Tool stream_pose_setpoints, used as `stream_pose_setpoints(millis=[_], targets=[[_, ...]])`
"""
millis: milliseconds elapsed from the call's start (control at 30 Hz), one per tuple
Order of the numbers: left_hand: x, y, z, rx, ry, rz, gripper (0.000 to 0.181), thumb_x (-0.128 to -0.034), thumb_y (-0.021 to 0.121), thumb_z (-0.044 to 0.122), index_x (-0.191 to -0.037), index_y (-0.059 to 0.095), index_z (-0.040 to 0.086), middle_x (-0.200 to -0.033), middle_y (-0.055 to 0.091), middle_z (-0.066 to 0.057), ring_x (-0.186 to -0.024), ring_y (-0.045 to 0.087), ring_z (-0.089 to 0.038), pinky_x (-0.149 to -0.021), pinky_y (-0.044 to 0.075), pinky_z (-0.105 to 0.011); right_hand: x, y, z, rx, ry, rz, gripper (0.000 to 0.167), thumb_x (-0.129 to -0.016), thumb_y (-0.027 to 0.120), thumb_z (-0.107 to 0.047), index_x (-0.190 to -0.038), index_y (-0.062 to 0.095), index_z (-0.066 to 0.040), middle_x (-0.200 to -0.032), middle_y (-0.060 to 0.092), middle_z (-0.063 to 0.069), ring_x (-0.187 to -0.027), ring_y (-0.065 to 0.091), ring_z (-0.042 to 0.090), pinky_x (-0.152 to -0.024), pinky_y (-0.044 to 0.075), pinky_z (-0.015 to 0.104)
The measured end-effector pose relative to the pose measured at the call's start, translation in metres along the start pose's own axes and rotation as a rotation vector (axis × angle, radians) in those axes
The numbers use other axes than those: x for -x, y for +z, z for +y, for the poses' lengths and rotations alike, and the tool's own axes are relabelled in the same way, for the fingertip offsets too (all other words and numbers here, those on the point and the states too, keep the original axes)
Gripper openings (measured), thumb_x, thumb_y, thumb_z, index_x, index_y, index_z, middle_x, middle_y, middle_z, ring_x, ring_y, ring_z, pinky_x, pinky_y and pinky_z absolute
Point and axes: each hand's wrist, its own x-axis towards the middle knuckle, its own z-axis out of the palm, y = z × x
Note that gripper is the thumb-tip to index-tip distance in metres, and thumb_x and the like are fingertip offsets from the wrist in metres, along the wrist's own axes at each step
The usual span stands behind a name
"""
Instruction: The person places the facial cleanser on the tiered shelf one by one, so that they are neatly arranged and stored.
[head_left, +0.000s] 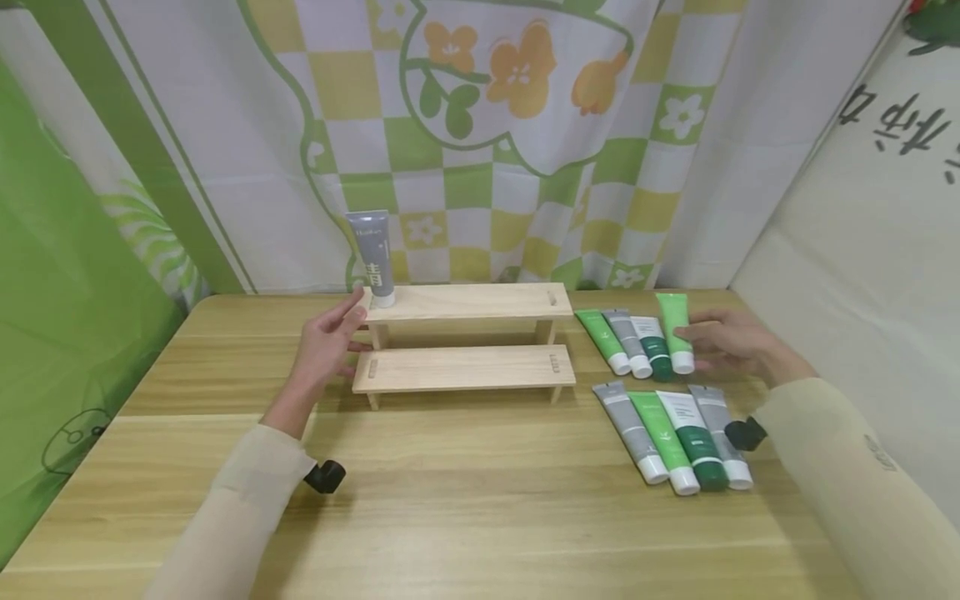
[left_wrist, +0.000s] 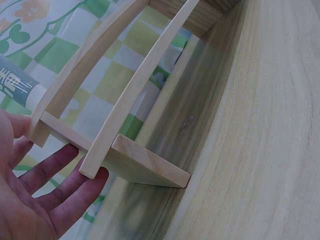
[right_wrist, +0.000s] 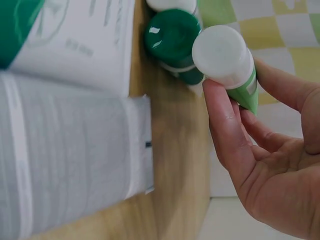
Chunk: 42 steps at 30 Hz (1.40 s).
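Observation:
A two-tier wooden rack (head_left: 465, 369) stands mid-table, with one grey tube (head_left: 372, 254) upright, cap down, at the left of its upper shelf. My left hand (head_left: 324, 343) touches the rack's left end; in the left wrist view the fingers of this hand (left_wrist: 45, 195) lie against the ends of the shelves. At the right, my right hand (head_left: 731, 340) pinches a light green tube (head_left: 673, 329) with a white cap, just beside the back row of tubes. The right wrist view shows that tube's cap (right_wrist: 220, 52) between thumb and fingers of the hand (right_wrist: 280, 170).
Green, grey and white-green tubes lie in a back row (head_left: 633, 343). Several more lie in a front row (head_left: 686, 437), near my right forearm. A patterned curtain (head_left: 487, 192) hangs behind the table (head_left: 450, 517), and a pale wall panel (head_left: 862, 233) stands at the right.

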Motion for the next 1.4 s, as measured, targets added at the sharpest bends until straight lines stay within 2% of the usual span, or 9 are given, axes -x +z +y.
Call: stream_pose_setpoints(millis=[233, 400, 633, 800, 900, 1167, 1400], targets=[[0.0, 0.0, 0.0, -0.006, 0.009, 0.002, 0.054, -0.1023, 0.053, 0.05, -0.153, 0.041, 0.036, -0.147, 0.051, -0.017, -0.096, 0.069, -0.03, -0.067, 0.062, -0.047, 0.007, 0.011, -0.018, 0.007, -0.064, 0.002, 0.08, -0.099, 0.068, -0.025, -0.152, 0.022, 0.011, -0.115, 0.06, 0.01, -0.091, 0.065, 0.014, -0.081, 0.06, 0.035], [0.0, 0.0, 0.0, -0.003, 0.012, 0.0, 0.053, -0.1021, 0.054, 0.05, -0.152, 0.041, 0.038, -0.147, 0.051, -0.017, -0.093, 0.069, -0.028, -0.069, 0.062, -0.05, 0.01, 0.021, -0.034, 0.024, -0.109, 0.022, 0.074, -0.097, 0.07, -0.025, -0.153, 0.03, 0.006, -0.126, 0.057, 0.019, -0.097, 0.064, 0.018, -0.083, 0.06, 0.038], [0.0, 0.0, -0.001, -0.014, 0.015, 0.002, 0.055, -0.1018, 0.053, 0.051, -0.153, 0.041, 0.037, -0.147, 0.051, -0.018, -0.097, 0.068, -0.031, -0.071, 0.061, -0.051, 0.022, 0.038, -0.061, 0.045, -0.129, 0.008, 0.085, -0.096, 0.072, -0.03, -0.157, 0.022, 0.002, -0.145, 0.041, 0.031, -0.104, 0.064, 0.024, -0.089, 0.058, 0.042], [0.0, 0.001, -0.001, -0.007, 0.009, -0.001, 0.053, -0.1014, 0.053, 0.052, -0.152, 0.041, 0.04, -0.145, 0.053, -0.018, -0.103, 0.066, -0.036, -0.072, 0.061, -0.052, 0.029, 0.05, -0.077, 0.066, -0.175, -0.02, 0.084, -0.097, 0.07, -0.031, -0.157, 0.02, 0.0, -0.148, 0.038, 0.032, -0.116, 0.057, 0.039, -0.09, 0.057, 0.045], [0.001, 0.001, -0.001, -0.004, 0.012, -0.002, 0.053, -0.1014, 0.053, 0.053, -0.152, 0.041, 0.04, -0.144, 0.053, -0.019, -0.104, 0.066, -0.038, -0.072, 0.061, -0.052, 0.032, 0.058, -0.087, 0.063, -0.201, -0.026, 0.082, -0.098, 0.069, -0.029, -0.157, 0.02, 0.0, -0.147, 0.038, 0.032, -0.119, 0.054, 0.044, -0.091, 0.057, 0.046], [0.0, 0.002, -0.001, -0.009, 0.013, 0.008, 0.053, -0.1015, 0.053, 0.053, -0.152, 0.041, 0.039, -0.143, 0.054, -0.018, -0.104, 0.066, -0.038, -0.07, 0.061, -0.05, 0.035, 0.078, -0.105, 0.006, -0.268, 0.0, 0.072, -0.097, 0.07, -0.019, -0.153, 0.028, 0.001, -0.141, 0.044, 0.033, -0.109, 0.059, 0.038, -0.085, 0.059, 0.048], [0.0, 0.003, -0.002, -0.015, 0.032, 0.006, 0.057, -0.1019, 0.052, 0.053, -0.154, 0.039, 0.034, -0.143, 0.054, -0.02, -0.104, 0.066, -0.039, -0.069, 0.061, -0.051, 0.038, 0.092, -0.116, -0.033, -0.303, 0.0, 0.069, -0.095, 0.072, -0.018, -0.15, 0.033, -0.003, -0.138, 0.045, 0.028, -0.104, 0.062, 0.035, -0.083, 0.06, 0.048]])
